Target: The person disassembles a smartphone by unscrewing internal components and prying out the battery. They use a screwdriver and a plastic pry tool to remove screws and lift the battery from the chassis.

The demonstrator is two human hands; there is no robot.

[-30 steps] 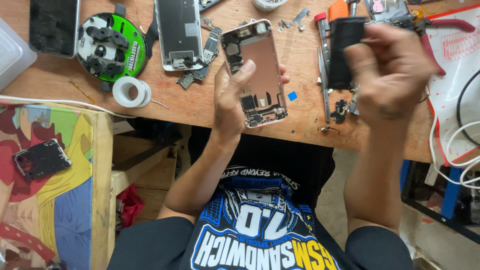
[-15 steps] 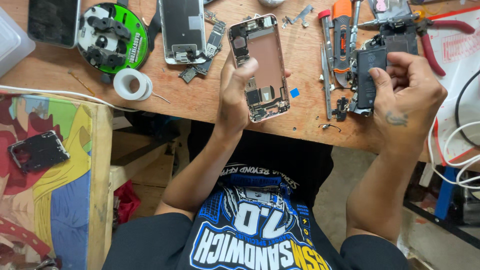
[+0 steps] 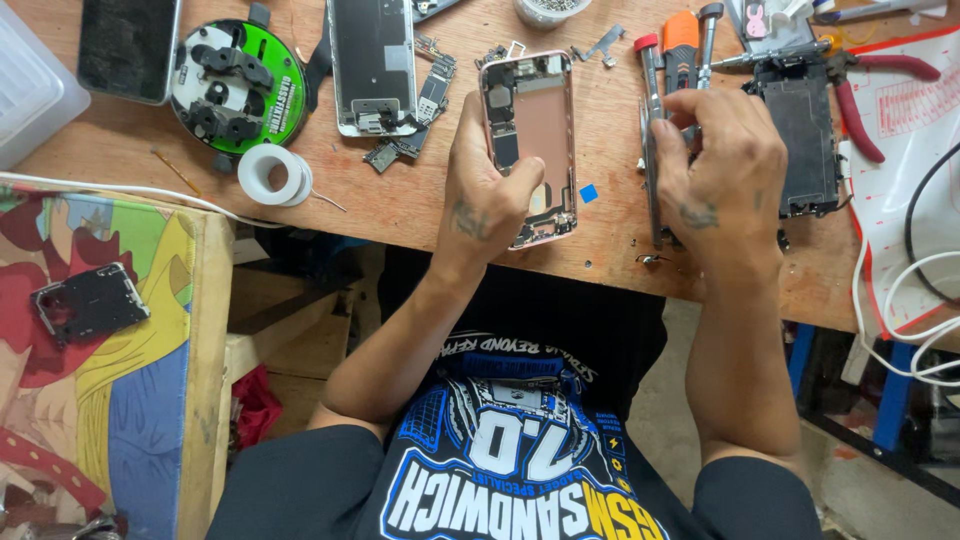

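A worn wooden counter (image 3: 420, 200) filled the view under even light. A colourful painted board (image 3: 120, 400) stood left; blue frame legs (image 3: 893, 400) stood on grey floor (image 3: 880, 500).

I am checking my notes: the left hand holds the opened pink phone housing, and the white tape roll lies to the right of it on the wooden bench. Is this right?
Not quite. In the head view the left hand does hold the pink phone housing, but the white tape roll lies to its left on the wooden bench, below the green round holder.

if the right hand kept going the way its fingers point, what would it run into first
Probably the screwdrivers lying just beyond the right hand: its fingers point up the wooden bench toward their handles. It may already touch one; depth is unclear.
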